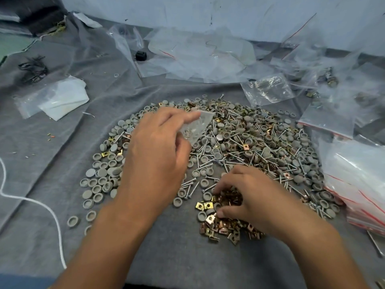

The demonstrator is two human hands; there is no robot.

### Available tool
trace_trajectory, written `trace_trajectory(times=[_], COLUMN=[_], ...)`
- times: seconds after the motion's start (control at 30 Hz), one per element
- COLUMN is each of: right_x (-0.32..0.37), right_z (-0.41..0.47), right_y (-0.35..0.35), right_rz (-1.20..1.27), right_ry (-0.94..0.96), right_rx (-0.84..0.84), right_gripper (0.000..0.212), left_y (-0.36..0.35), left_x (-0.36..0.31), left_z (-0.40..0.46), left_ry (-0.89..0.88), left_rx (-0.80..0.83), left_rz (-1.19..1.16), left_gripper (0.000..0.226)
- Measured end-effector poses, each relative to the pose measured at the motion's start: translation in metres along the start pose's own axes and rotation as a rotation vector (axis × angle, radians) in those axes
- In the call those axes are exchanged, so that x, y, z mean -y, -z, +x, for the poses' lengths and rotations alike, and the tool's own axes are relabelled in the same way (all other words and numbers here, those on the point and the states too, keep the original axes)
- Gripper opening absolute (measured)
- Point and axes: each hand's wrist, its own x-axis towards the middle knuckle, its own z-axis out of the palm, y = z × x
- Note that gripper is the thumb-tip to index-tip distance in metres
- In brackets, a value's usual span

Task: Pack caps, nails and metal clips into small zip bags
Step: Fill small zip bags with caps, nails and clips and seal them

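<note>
A wide heap of grey round caps point(104, 180), silver nails point(203, 166) and brass metal clips point(226, 228) covers the grey cloth in the middle. My left hand point(158, 151) hovers over the heap and pinches a small clear zip bag point(196, 127) between thumb and fingers; a few pieces show inside it. My right hand point(250, 197) sits lower right, its fingers curled around a bunch of metal clips point(229, 198) from the clip pile near the front.
A stack of filled zip bags point(358, 184) with red seal lines lies at the right. Empty clear bags point(198, 53) are strewn along the back, and more lie at the left point(54, 99). A white cord point(31, 201) runs along the left. A small black object point(141, 55) sits at the back.
</note>
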Motion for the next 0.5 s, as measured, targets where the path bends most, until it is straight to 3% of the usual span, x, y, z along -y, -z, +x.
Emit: trace_trajectory(times=[0.23,0.4,0.5], right_x=[-0.004,-0.014,-0.017], right_z=[0.001,-0.001,-0.006], right_y=[-0.004,0.004,0.015], right_rz=[-0.024,0.206,0.546], right_ry=[0.019,0.005,0.065], right_rx=[-0.141,-0.151,-0.213], right_gripper=[0.015,0.004,0.009], left_y=[-0.006,-0.008,-0.009], left_x=[-0.002,-0.004,-0.005], left_z=[-0.005,-0.006,-0.006], left_ry=[-0.041,-0.039,-0.043], left_rx=[0.149,0.229,0.259], left_rz=[-0.027,-0.012,-0.024], left_gripper=[0.039,0.047,0.052])
